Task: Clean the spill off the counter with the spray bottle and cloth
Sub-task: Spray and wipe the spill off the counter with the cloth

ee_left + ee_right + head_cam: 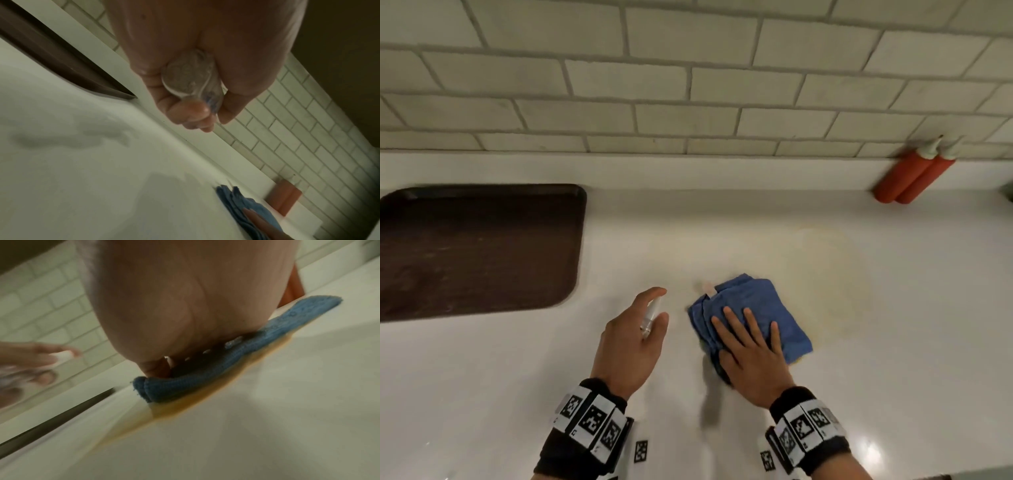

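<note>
Head view shows our right grip (pixel 751 349) pressing flat, fingers straight, on the folded blue cloth (pixel 753 303), while our left grip (pixel 631 337) curls round the small clear spray bottle (pixel 650 313) just beside it above the tabletop (pixel 482 377). We judge the wiping step is underway; next we need firm strokes outward across the yellowish spill (pixel 835 274) beyond the cloth.

The head view looks steeply down from above onto the white counter (pixel 722 222), facing the tiled wall (pixel 688 68). Each wrist view sits low and close under a palm, looking along the fingers toward that wall. All three share the folded blue cloth (pixel 753 308).
</note>
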